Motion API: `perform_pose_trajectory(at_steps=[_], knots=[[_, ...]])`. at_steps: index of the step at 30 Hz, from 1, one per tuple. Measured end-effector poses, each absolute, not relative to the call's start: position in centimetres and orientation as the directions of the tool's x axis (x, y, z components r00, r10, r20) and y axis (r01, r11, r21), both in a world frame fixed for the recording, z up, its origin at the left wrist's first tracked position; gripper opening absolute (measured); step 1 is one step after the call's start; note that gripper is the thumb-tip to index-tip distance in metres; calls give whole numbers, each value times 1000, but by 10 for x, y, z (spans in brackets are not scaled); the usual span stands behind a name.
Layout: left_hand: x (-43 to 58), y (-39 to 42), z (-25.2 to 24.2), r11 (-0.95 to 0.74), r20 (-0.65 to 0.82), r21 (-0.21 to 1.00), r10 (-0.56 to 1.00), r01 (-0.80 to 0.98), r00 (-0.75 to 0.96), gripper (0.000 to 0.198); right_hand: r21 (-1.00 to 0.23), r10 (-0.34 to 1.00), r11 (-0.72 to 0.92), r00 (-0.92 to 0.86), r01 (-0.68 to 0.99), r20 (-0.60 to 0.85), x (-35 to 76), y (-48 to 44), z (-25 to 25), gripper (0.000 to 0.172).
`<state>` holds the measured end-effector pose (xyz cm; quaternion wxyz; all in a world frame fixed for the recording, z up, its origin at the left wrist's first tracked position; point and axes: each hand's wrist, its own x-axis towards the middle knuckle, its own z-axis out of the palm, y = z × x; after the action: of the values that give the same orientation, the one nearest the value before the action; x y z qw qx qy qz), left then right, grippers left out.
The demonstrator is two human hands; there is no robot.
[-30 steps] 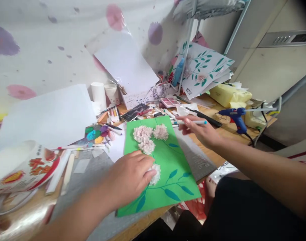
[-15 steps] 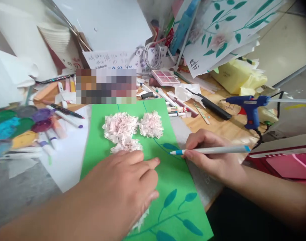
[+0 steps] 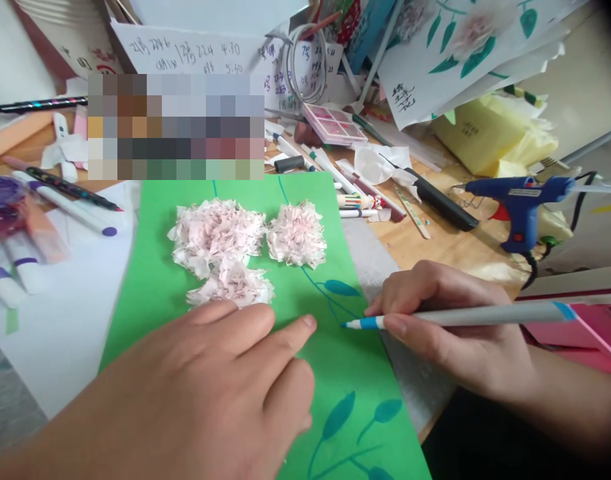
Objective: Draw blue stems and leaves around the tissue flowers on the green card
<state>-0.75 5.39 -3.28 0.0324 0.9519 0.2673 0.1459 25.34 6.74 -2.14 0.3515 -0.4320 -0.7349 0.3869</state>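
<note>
A green card [image 3: 335,360] lies on the desk in front of me, with pale pink tissue-paper flowers [image 3: 225,243] stuck near its top and blue stems and leaves drawn on it. My left hand [image 3: 210,393] rests flat on the card just below the flowers, fingers stretched out and covering part of the sheet. My right hand [image 3: 455,330] pinches a white marker with a blue tip [image 3: 455,316]. The tip touches the card beside a drawn blue leaf [image 3: 341,288].
A blue glue gun [image 3: 515,197] lies on the wooden desk at right. Loose pens and markers [image 3: 335,177], a pink paint palette [image 3: 333,123], yellow tissue [image 3: 490,137] and painted sheets [image 3: 465,47] crowd the back. Marker pens [image 3: 60,200] lie on white paper at left.
The view has closed in on the card. My right hand brought the marker down from above the desk to the card's right edge. My left hand stays pressed on the card.
</note>
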Motion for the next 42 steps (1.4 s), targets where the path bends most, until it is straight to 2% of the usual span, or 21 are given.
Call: perform_pose_trajectory(at_steps=[7, 15, 22, 30, 35, 42], knots=[[-6, 53, -31, -840, 271, 152, 542, 520, 796, 20, -918, 937, 236, -325, 320, 127, 253, 64, -23, 10], [-4, 54, -30, -842, 300, 207, 540, 498, 787, 26, -889, 931, 275, -331, 367, 152, 251, 64, -21, 11], [-4, 57, -28, -847, 288, 203, 532, 492, 796, 24, -862, 932, 300, -317, 409, 175, 249, 63, -21, 13], [-5, 54, -29, -847, 289, 196, 531, 494, 797, 25, -873, 900, 316, -408, 371, 152, 256, 65, -20, 12], [-7, 53, -29, -847, 305, 179, 532, 501, 790, 25, -921, 944, 242, -293, 304, 151, 257, 64, -22, 13], [-3, 56, -30, -851, 298, 176, 524, 494, 797, 26, -869, 938, 289, -302, 400, 173, 249, 67, -21, 13]])
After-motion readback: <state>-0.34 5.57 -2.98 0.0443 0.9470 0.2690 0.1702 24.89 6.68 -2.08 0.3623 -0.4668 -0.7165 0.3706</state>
